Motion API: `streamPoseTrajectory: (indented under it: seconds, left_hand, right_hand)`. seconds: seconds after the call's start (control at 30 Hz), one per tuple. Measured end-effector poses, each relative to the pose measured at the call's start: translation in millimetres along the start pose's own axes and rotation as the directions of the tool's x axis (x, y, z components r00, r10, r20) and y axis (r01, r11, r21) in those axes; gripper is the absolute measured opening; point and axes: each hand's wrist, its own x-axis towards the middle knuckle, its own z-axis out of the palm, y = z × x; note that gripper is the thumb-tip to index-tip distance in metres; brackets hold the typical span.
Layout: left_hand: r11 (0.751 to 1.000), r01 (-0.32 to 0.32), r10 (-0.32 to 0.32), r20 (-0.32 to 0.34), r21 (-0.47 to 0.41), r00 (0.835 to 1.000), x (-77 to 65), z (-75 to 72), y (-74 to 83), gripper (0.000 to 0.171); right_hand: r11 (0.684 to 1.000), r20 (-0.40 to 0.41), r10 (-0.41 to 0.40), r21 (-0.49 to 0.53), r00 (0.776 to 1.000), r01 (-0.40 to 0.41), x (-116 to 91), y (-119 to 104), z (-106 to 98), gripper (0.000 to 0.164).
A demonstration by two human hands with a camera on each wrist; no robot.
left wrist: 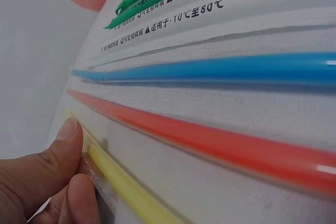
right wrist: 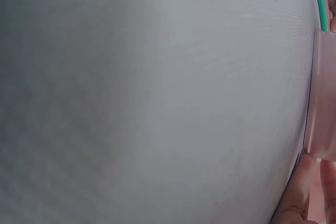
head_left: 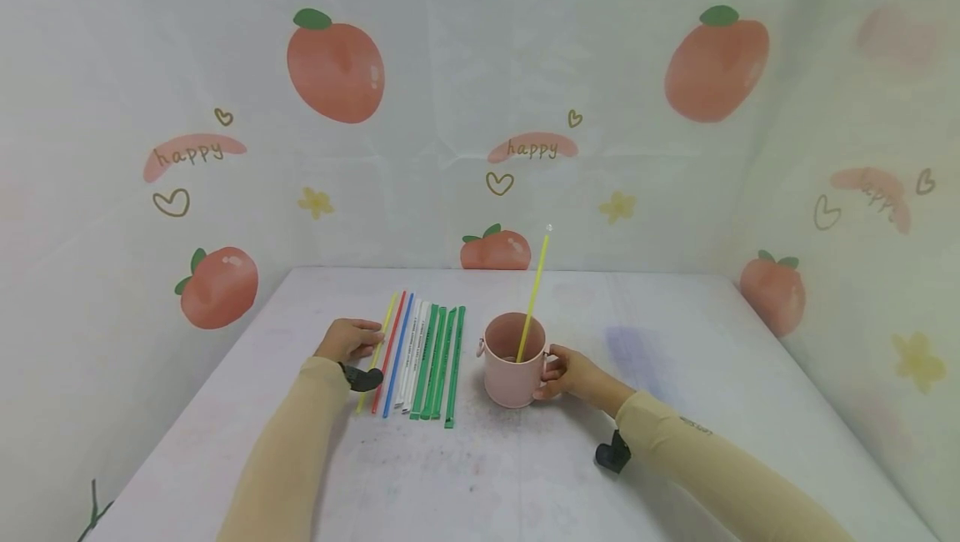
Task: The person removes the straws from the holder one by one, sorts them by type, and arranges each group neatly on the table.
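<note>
My left hand (head_left: 349, 340) pinches a yellow straw (left wrist: 123, 182) in a clear wrapper at the left end of a row of straws on the table; thumb and fingertips meet at its edge in the left wrist view. Beside it lie a red straw (left wrist: 210, 137) and a blue straw (left wrist: 220, 70). A small pink pail (head_left: 510, 388) with side ears stands upright right of the row. Another wrapped yellow straw (head_left: 534, 288) leans inside it, reaching well above the rim. Around the pail's right ear curl the fingers of my right hand (head_left: 577, 373); their tips touch its side.
Several straws in white paper wrappers (head_left: 412, 350) and green wrappers (head_left: 442, 358) lie parallel between the red and blue straws and the pail. The white table (head_left: 465, 492) meets a printed cloth backdrop (head_left: 427, 192) behind and at the sides.
</note>
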Motion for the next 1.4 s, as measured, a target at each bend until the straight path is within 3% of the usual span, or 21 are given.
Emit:
streamPoseTrajectory:
  seconds: [0.9,1.13,1.4]
  left_hand:
    - [0.999,0.040,-0.040,-0.003,-0.022,0.999,13.8,-1.9,-5.8,0.042]
    - [0.998,0.032,-0.032,0.008,-0.050,0.999,7.2,-2.8,-3.3,0.043]
    - [0.993,0.040,-0.036,0.040,-0.107,0.999,-4.9,-6.1,11.9,0.051]
  right_hand:
    - [1.000,0.019,-0.001,0.017,1.000,0.001,0.0,-0.5,-0.5,0.090]
    - [1.000,0.001,0.012,0.017,1.000,-0.012,2.4,1.0,-0.3,0.088]
    - [1.000,0.000,0.003,0.030,1.000,-0.003,3.7,3.6,-0.2,0.089]
